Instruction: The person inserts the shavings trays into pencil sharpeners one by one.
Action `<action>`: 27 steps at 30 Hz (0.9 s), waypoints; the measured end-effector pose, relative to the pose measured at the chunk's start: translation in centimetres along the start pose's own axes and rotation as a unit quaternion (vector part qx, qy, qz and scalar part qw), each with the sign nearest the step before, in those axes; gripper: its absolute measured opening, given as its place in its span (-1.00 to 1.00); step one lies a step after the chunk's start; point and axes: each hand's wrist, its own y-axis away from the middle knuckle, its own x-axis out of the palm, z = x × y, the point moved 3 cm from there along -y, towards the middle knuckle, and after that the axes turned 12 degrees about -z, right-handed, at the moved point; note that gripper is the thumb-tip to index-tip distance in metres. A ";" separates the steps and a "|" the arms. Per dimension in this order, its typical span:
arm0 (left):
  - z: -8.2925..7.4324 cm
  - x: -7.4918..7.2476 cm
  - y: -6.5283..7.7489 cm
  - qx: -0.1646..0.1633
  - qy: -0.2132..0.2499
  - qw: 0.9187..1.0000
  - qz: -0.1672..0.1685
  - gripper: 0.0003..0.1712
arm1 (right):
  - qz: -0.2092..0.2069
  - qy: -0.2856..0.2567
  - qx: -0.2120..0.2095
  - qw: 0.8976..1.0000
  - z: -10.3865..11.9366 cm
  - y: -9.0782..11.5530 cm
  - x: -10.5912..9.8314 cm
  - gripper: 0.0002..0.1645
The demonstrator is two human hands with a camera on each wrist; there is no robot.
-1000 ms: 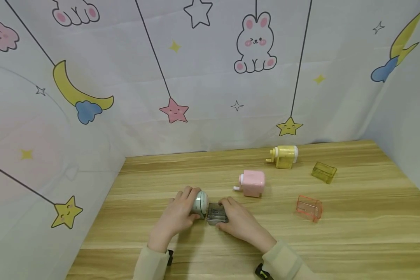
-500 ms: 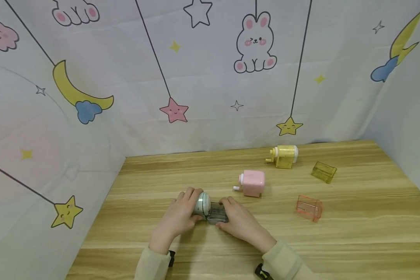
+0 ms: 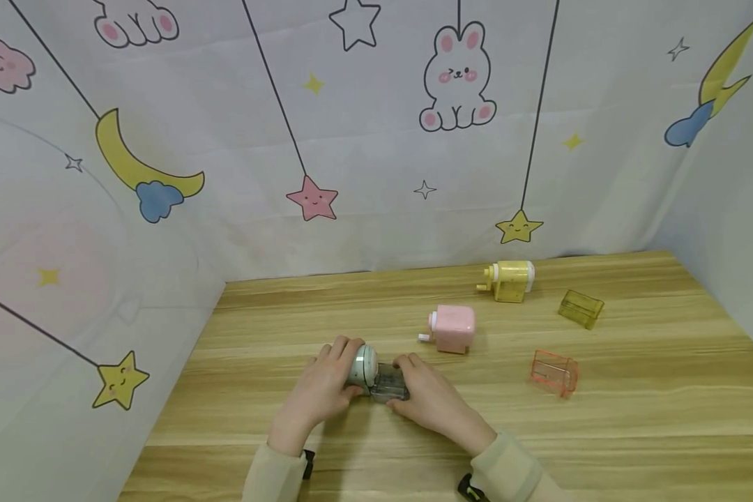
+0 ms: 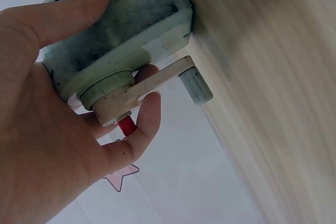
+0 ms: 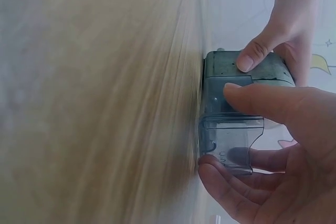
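Head view; green sharpener (image 3: pixel 364 367) in left hand (image 3: pixel 323 385)

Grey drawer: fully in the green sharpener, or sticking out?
Sticking out: the right wrist view shows much of the grey drawer beyond the green sharpener.

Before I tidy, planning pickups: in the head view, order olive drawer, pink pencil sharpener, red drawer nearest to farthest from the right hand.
1. Pink pencil sharpener, just beyond.
2. Red drawer, to the right.
3. Olive drawer, back right.
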 end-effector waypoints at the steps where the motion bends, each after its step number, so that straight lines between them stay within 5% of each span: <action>1: 0.0 0.0 0.0 0.000 0.000 1.000 0.000 -0.13 | 0.000 0.001 -0.001 1.000 0.0 0.0 0.0 -0.27; 27: -0.5 0.4 -0.1 0.013 0.014 1.000 0.012 -0.16 | -0.010 0.000 -0.018 1.000 -0.2 0.0 -0.1 -0.29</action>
